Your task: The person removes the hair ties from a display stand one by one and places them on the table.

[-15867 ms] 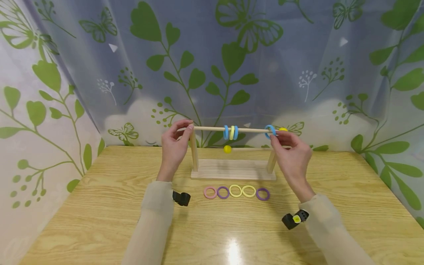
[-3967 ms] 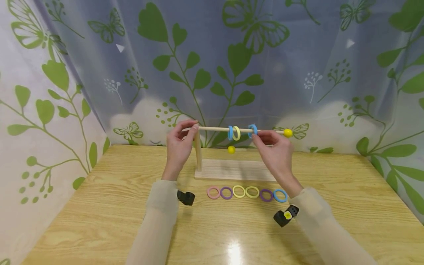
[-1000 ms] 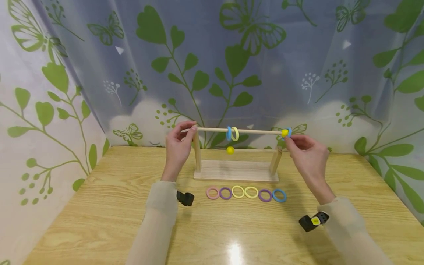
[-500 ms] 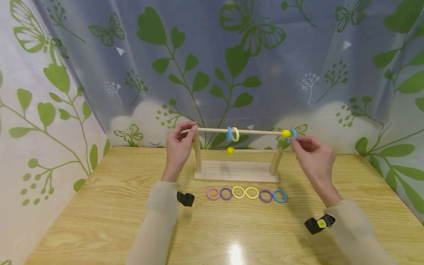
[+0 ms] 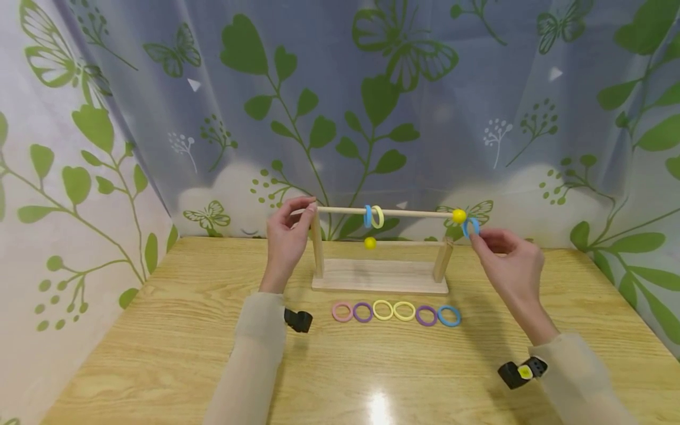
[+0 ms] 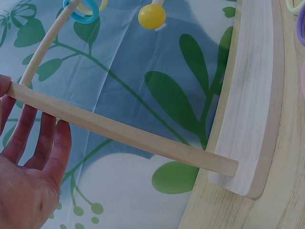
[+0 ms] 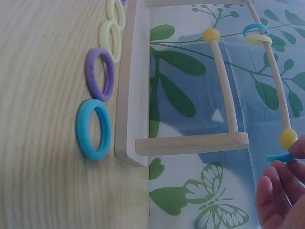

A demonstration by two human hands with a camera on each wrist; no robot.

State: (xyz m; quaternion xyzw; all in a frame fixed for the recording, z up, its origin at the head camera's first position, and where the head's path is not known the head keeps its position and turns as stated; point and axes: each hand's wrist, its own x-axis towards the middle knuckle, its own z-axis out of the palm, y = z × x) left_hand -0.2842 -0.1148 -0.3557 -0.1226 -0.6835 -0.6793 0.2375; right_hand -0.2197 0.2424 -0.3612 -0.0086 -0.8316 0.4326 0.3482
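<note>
My left hand (image 5: 287, 233) grips the top of the left post (image 6: 124, 129) of a wooden stand (image 5: 379, 275), thumb on one side and fingers on the other. From that post the upper rod (image 5: 414, 213) runs right to a yellow ball (image 5: 459, 216) at its free end. A blue hair tie (image 5: 367, 217) and a pale yellow one (image 5: 381, 217) hang mid-rod. Just past the ball, off the rod, my right hand (image 5: 510, 260) pinches another blue hair tie (image 7: 280, 157) between thumb and fingertips.
A row of hair ties lies before the stand, from a pink one (image 5: 333, 311) at left to a blue one (image 7: 83, 129) at right. Below the upper rod, a lower rod (image 5: 409, 243) with a yellow ball (image 5: 370, 242) extends left from the right post (image 5: 442, 262). A curtain hangs behind.
My right hand has drawn a blue hair tie right along the rod and off over the ball, then slightly down. Earlier, another blue tie joined the table row. My left hand keeps its grip.
</note>
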